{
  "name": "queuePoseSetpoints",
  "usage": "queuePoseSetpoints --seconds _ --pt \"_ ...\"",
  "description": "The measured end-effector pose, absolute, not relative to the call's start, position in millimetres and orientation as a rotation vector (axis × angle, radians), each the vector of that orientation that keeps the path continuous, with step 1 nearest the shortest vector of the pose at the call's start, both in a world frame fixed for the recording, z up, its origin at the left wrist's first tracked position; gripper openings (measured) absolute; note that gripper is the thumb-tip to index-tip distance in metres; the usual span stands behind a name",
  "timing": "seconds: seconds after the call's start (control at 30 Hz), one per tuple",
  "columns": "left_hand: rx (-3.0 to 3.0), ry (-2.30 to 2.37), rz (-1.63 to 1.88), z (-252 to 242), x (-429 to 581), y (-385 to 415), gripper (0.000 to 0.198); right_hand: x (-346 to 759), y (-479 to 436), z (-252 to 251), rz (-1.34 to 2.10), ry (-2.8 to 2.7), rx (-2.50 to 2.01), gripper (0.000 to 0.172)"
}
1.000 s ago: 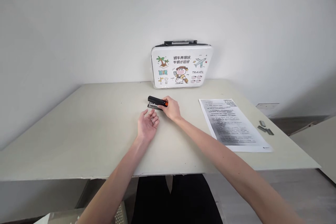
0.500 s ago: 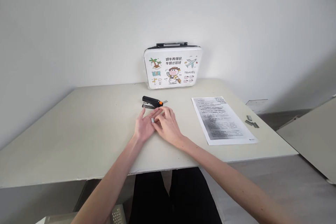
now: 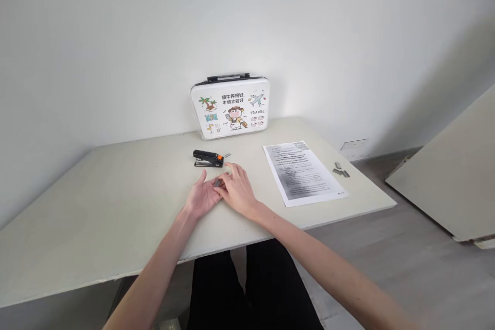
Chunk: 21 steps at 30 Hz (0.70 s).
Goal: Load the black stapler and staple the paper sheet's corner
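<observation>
My left hand (image 3: 201,198) lies palm up near the table's front edge, its thumb spread and its fingertips partly hidden behind the other hand. Over its fingers, my right hand (image 3: 237,191) pinches a small grey staple strip (image 3: 217,183) between thumb and fingers. Just beyond both hands, a black stapler (image 3: 208,159) with an orange button rests on the table. Another thin grey strip (image 3: 227,155) lies at the stapler's right end. To the right is a printed sheet of paper (image 3: 305,175), lying flat.
A white case (image 3: 232,108) with cartoon prints stands against the wall at the back of the table (image 3: 116,201). Several grey staple strips (image 3: 339,171) lie right of the paper. A pale panel (image 3: 444,175) stands beyond the table's right side.
The camera view has turned to the right, so everything on the table appears further left. The strip between my hands now looks darker and tilted, with my right fingers still on it.
</observation>
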<state>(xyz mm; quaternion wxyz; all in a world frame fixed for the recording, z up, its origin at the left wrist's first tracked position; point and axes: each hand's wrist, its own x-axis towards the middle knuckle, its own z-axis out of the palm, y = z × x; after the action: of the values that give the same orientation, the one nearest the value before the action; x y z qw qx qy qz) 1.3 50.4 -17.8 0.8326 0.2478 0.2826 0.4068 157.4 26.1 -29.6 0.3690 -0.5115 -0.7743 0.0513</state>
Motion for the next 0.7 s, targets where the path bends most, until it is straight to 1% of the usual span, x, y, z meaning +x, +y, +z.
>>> queuePoseSetpoints --seconds 0.1,0.2,0.27,0.33,0.43,0.53,0.7 --pt "0.523 0.614 0.842 -19 2 52 0.064 160 25 -30 0.123 -1.984 -1.274 0.021" --pt "0.547 0.622 0.819 -16 4 51 0.067 177 19 -26 0.093 -1.959 -1.22 0.024" --pt "0.552 0.639 0.837 -14 6 50 0.069 204 12 -24 0.057 -1.917 -1.216 0.025" --pt "0.541 0.672 0.882 -11 8 48 0.068 246 2 -25 0.0 -1.851 -1.258 0.026" --pt "0.515 0.726 0.931 -9 10 48 0.06 328 -15 -36 -0.074 -1.71 -1.411 0.03" --pt "0.502 0.778 0.941 -11 11 51 0.052 405 -36 -55 -0.127 -1.562 -1.689 0.037" --pt "0.48 0.777 0.968 -11 10 53 0.034 471 -59 -84 -0.253 -1.332 -2.067 0.044"
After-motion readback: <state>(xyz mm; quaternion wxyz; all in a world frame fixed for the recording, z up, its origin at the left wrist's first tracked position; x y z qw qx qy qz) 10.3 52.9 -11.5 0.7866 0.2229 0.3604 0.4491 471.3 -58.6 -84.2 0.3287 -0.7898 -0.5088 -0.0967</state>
